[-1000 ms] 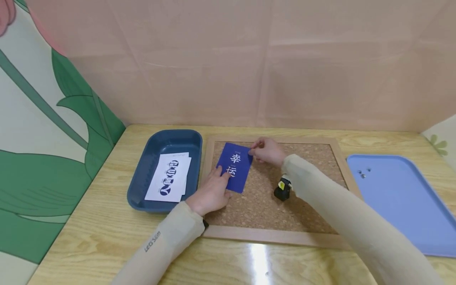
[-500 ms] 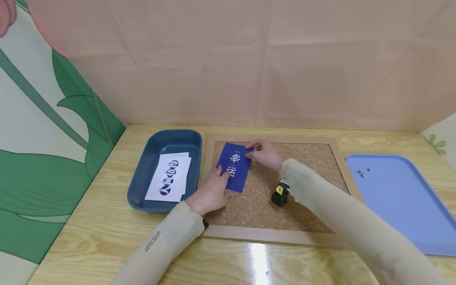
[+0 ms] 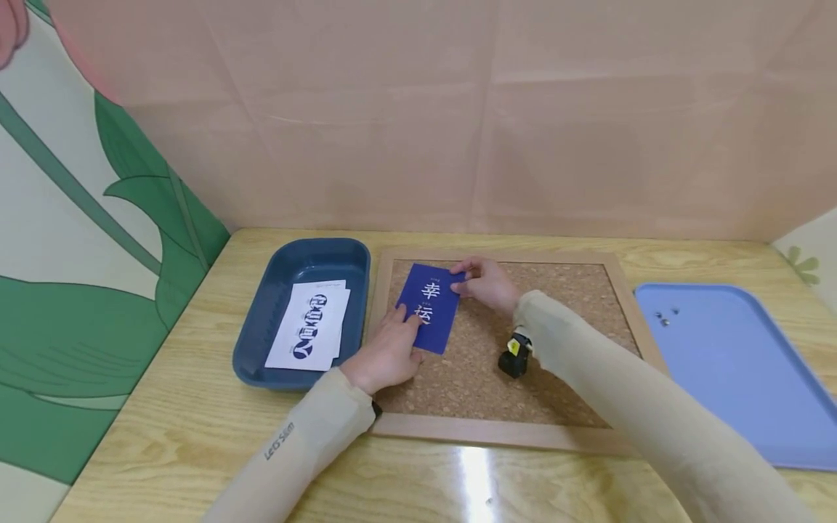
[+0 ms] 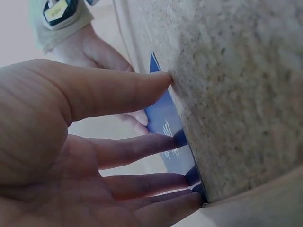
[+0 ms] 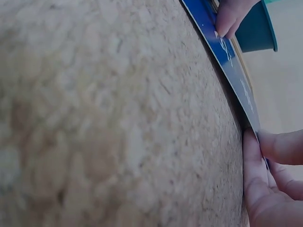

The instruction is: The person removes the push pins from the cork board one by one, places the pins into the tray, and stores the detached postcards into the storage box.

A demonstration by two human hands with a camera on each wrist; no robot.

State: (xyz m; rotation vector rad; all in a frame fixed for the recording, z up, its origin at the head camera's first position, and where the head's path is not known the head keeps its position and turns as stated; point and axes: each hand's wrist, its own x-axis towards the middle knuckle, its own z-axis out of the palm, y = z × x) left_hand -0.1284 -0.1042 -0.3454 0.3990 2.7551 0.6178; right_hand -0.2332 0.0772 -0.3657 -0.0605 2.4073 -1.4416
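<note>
A dark blue card (image 3: 441, 309) with white Chinese characters lies at the upper left of a wood-framed corkboard (image 3: 451, 392). My left hand (image 3: 386, 354) rests on its left part; in the left wrist view the fingers (image 4: 137, 147) are extended with their tips on the card, the thumb apart from them. At the card's upper right corner is my right hand (image 3: 487, 285). The right wrist view has that hand's thumb (image 5: 284, 146) over the card and a finger under it, pinching the edge, which stands slightly off the cork there.
To the left, a dark blue tray (image 3: 251, 349) holds white printed cards (image 3: 304, 334). A light blue tray (image 3: 732, 378) on the right has several tiny metallic pieces (image 3: 665, 319) in it. Wood-grain table (image 3: 196, 407) surrounds everything, with a pink backdrop (image 3: 418, 145) behind.
My right hand has shifted slightly left, its thumb now over the card's upper right corner rather than at the edge. The left hand and the card have stayed nearly in place.
</note>
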